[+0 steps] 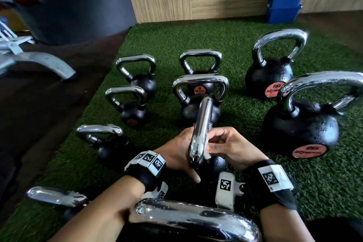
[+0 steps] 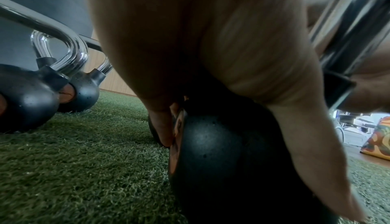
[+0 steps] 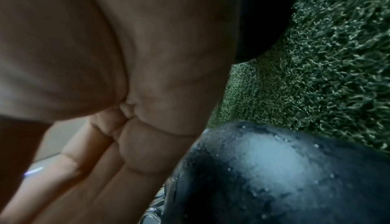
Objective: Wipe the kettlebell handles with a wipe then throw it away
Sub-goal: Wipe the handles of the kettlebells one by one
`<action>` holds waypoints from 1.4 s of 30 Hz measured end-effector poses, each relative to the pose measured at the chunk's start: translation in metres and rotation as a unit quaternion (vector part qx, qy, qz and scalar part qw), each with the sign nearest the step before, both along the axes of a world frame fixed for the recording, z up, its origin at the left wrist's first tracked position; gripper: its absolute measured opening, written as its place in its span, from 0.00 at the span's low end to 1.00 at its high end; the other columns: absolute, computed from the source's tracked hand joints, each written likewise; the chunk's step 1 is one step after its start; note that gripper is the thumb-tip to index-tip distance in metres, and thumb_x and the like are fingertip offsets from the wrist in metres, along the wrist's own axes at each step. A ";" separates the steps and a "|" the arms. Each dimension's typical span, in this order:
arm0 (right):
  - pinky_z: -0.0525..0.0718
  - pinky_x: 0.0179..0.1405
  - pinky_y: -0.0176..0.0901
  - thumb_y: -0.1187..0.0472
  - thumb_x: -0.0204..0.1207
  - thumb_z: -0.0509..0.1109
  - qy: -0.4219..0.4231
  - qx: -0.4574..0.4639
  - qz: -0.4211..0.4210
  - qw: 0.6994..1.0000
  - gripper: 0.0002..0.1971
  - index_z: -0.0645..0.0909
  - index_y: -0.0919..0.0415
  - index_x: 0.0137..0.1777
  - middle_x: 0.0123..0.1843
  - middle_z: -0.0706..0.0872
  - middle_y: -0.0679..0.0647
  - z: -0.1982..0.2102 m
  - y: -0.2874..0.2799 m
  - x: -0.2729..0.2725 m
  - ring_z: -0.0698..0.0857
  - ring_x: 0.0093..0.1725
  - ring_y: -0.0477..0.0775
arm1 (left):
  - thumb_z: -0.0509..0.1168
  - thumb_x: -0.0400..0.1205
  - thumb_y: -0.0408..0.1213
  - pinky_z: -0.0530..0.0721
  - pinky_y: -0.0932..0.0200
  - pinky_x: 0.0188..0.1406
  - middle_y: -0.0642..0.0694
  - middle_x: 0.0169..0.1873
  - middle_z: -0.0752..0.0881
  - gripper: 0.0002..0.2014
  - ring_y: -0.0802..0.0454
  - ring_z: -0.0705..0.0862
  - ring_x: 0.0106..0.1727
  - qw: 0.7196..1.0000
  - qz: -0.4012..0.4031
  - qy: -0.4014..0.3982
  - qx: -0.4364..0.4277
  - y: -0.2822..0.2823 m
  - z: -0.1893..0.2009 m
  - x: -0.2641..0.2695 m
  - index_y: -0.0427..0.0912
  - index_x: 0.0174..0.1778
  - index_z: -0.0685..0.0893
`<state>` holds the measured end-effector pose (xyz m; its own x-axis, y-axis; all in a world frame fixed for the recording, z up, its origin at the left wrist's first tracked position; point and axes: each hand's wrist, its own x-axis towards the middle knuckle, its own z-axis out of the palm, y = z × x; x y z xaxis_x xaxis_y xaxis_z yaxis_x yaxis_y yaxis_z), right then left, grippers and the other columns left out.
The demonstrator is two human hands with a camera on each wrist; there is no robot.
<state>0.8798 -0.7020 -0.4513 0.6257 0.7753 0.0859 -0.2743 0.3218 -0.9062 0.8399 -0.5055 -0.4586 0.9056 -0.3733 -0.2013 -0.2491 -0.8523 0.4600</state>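
Note:
Several black kettlebells with chrome handles stand on green turf. The one between my hands has its chrome handle (image 1: 200, 124) edge-on to me and its black ball (image 2: 221, 161) (image 3: 274, 169) on the turf. My left hand (image 1: 176, 153) (image 2: 190, 44) holds this kettlebell from the left, a finger down its orange-marked face and the thumb down the near side. My right hand (image 1: 231, 147) (image 3: 105, 61) pinches a small white wipe (image 1: 207, 156) against the right side of the handle; only a scrap of the wipe shows.
Two large kettlebells (image 1: 302, 124) stand to the right, smaller ones (image 1: 131, 108) to the left and behind. Another chrome handle (image 1: 196, 220) lies close under my forearms. Blue bins (image 1: 284, 4) stand by the wooden wall, and a grey machine foot (image 1: 49, 65) is on the dark floor at left.

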 end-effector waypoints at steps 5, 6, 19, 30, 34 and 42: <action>0.89 0.31 0.39 0.78 0.61 0.77 0.002 -0.011 -0.025 1.000 0.11 0.83 0.74 0.43 0.36 0.91 0.62 0.007 0.003 -0.002 0.91 0.31 0.52 | 0.91 0.54 0.51 0.55 0.66 0.87 0.56 0.85 0.56 0.67 0.53 0.53 0.87 0.999 0.035 0.002 -0.022 -0.001 0.001 -0.005 0.52 0.88 0.61; 0.89 0.30 0.40 0.78 0.60 0.78 0.004 -0.005 -0.044 0.999 0.10 0.84 0.73 0.41 0.36 0.91 0.62 0.007 0.005 -0.002 0.90 0.31 0.52 | 0.92 0.52 0.48 0.55 0.71 0.85 0.58 0.82 0.58 0.67 0.54 0.55 0.86 0.998 0.050 0.002 -0.050 -0.001 0.003 -0.006 0.50 0.87 0.63; 0.89 0.36 0.39 0.77 0.60 0.85 -0.164 -0.102 -0.253 0.948 0.13 0.81 0.71 0.36 0.38 0.91 0.63 0.017 0.014 0.010 0.91 0.36 0.51 | 0.94 0.48 0.39 0.57 0.67 0.85 0.53 0.83 0.61 0.72 0.52 0.60 0.87 0.988 0.091 0.007 -0.122 0.000 0.004 -0.012 0.45 0.87 0.60; 0.73 0.25 0.17 0.72 0.62 0.84 -0.263 -0.216 -0.395 0.853 0.17 0.80 0.53 0.27 0.24 0.84 0.38 0.031 0.022 0.015 0.81 0.24 0.29 | 0.94 0.49 0.37 0.49 0.90 0.70 0.59 0.74 0.60 0.72 0.61 0.59 0.80 0.986 0.081 -0.002 -0.143 0.004 0.000 -0.016 0.39 0.86 0.57; 0.72 0.24 0.17 0.71 0.63 0.83 -0.272 -0.240 -0.407 0.838 0.14 0.82 0.56 0.29 0.24 0.85 0.36 0.031 0.024 0.018 0.81 0.23 0.28 | 0.94 0.49 0.39 0.48 0.92 0.68 0.61 0.74 0.60 0.73 0.64 0.59 0.78 0.987 0.082 -0.005 -0.139 0.006 -0.003 -0.015 0.41 0.88 0.56; 0.81 0.29 0.34 0.68 0.63 0.81 -0.283 -0.288 -0.427 0.809 0.10 0.82 0.59 0.30 0.23 0.85 0.45 0.038 0.029 0.034 0.85 0.26 0.40 | 0.93 0.47 0.47 0.50 0.88 0.72 0.61 0.76 0.62 0.72 0.68 0.60 0.77 0.991 0.060 -0.025 -0.113 0.009 -0.007 -0.011 0.43 0.87 0.61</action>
<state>0.9138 -0.6727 -0.4131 0.9413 0.0951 0.3238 0.3363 -0.3448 -0.8764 0.8293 -0.4965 -0.4651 0.9531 -0.2922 -0.0790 -0.1785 -0.7534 0.6328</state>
